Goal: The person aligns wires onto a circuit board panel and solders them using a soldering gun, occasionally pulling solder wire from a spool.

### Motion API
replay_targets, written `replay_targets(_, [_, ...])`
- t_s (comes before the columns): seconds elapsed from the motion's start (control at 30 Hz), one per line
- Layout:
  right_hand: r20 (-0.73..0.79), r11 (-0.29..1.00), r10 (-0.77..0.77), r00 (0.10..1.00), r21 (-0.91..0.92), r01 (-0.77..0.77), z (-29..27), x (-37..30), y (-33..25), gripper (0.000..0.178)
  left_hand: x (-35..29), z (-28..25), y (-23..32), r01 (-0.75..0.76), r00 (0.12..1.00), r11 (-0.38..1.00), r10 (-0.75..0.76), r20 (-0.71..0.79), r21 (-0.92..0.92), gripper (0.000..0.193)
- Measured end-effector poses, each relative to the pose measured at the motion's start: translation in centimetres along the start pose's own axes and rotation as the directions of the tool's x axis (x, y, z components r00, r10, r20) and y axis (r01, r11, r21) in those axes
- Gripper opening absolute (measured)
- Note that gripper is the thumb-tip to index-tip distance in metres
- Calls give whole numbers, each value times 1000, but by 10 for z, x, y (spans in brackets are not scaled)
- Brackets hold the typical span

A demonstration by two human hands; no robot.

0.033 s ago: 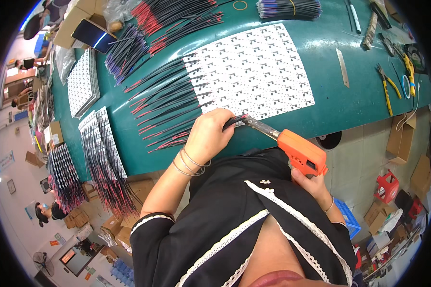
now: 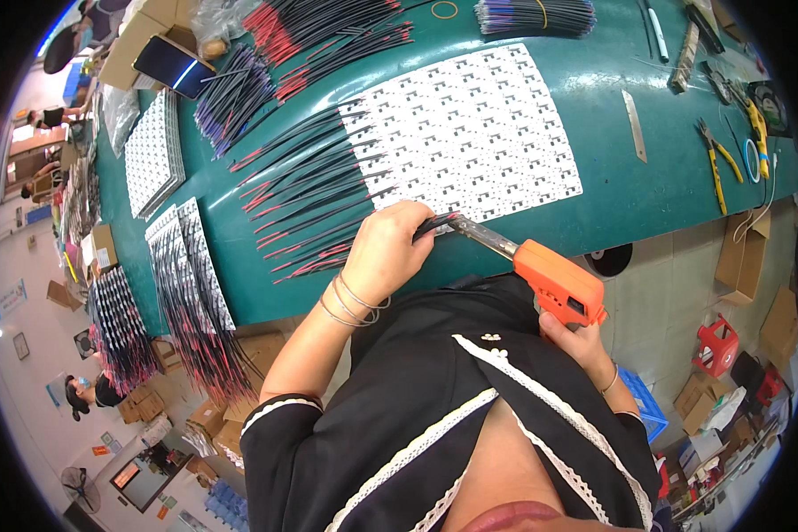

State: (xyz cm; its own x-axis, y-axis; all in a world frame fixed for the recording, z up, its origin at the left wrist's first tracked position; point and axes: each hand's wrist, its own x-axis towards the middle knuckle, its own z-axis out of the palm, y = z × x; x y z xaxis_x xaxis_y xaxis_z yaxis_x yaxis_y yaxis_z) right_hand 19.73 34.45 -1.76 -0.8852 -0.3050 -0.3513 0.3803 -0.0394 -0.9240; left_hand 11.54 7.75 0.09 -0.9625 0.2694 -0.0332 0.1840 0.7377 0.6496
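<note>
From my remote view, the black wires [image 2: 429, 226] sit beside the white sheet's [image 2: 470, 133] near corner, pinched in the left hand's [image 2: 390, 241] closed fingers, seemingly steadying them at the nozzle [image 2: 489, 238]. At four o'clock, the right hand [image 2: 578, 340] grips the orange gun [image 2: 559, 279], angled perhaps to spare the left. Toward ten, loose wires [image 2: 310, 182] overlap the sheet's left edge, probably spread for easy picking.
</note>
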Motion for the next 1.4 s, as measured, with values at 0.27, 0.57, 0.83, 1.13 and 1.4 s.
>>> replay_targets(0.27, [-1,993,1,1000,117,-1,-1,-3,4,31,2,-2,0,-13,999,1000,13,34,15,11])
replay_targets(0.57, [-36,992,11,999,126,-6,0,-6,2,32,9,-7,-9,-7,992,1000,5,129,14,10])
replay_targets(0.83, [-8,989,31,999,145,-30,0,-5,3,34,18,-13,-7,-90,974,996,90,210,-7,11])
replay_targets(1.13, [-25,989,34,999,148,-30,1,-5,3,31,17,-11,-1,-111,975,992,99,197,53,13])
replay_targets(1.4, [-61,970,40,997,242,-24,-1,0,-6,41,17,-16,-3,-89,964,996,85,251,5,13])
